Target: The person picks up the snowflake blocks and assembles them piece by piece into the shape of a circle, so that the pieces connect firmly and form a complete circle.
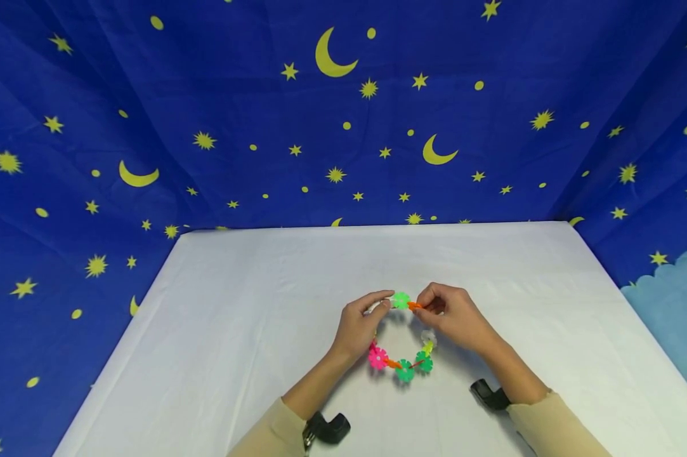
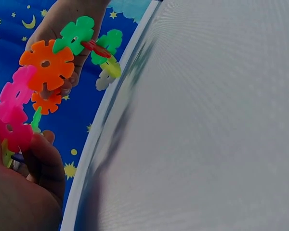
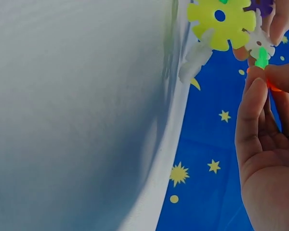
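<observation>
A chain of colourful flower-shaped interlocking discs (image 1: 405, 370) hangs in a loop between the two hands, above the white table. My left hand (image 1: 357, 327) pinches its upper left part around a white disc (image 3: 258, 43), near a purple disc (image 3: 263, 6). With thumb and fingertips, my right hand (image 1: 456, 315) pinches an orange disc (image 1: 414, 306) joined to a light green disc (image 1: 401, 300). Pink discs (image 2: 15, 91), orange, green and red ones follow below. A clear disc (image 1: 429, 337) beside a yellow one (image 3: 221, 21) ends the chain below the right hand, apart from the orange disc.
A white cloth covers the table (image 1: 252, 317). Blue curtains (image 1: 252, 101) with yellow stars and moons rise behind it and at both sides. Black wrist mounts (image 1: 328, 429) stick out at both sleeves.
</observation>
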A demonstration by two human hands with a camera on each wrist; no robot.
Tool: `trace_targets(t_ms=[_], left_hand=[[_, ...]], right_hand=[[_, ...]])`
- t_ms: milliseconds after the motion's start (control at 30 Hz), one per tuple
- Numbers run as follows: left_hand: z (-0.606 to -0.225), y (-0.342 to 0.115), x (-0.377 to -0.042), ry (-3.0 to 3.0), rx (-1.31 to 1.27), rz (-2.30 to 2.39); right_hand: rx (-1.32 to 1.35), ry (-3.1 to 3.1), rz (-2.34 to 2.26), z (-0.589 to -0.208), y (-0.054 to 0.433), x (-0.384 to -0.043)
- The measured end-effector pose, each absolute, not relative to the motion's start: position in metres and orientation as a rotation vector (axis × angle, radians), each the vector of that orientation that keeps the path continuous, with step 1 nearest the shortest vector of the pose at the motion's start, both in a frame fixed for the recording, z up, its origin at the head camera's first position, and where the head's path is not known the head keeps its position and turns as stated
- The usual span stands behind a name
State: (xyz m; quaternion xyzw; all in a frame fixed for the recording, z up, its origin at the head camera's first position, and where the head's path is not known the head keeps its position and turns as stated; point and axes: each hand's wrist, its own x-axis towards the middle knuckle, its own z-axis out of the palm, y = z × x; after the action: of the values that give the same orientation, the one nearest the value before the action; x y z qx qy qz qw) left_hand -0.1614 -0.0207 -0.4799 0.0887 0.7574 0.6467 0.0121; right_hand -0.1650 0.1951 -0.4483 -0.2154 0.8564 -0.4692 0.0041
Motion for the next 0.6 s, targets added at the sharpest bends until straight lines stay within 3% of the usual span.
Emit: trace_targets(t_ms=[600], left_hand=[[-0.4826,-0.0229,-0.1584,2.397,0.377,1.986]], right_hand=[[-0.853,2.801,-1.482,-0.4531,0.1888,-0.1618]])
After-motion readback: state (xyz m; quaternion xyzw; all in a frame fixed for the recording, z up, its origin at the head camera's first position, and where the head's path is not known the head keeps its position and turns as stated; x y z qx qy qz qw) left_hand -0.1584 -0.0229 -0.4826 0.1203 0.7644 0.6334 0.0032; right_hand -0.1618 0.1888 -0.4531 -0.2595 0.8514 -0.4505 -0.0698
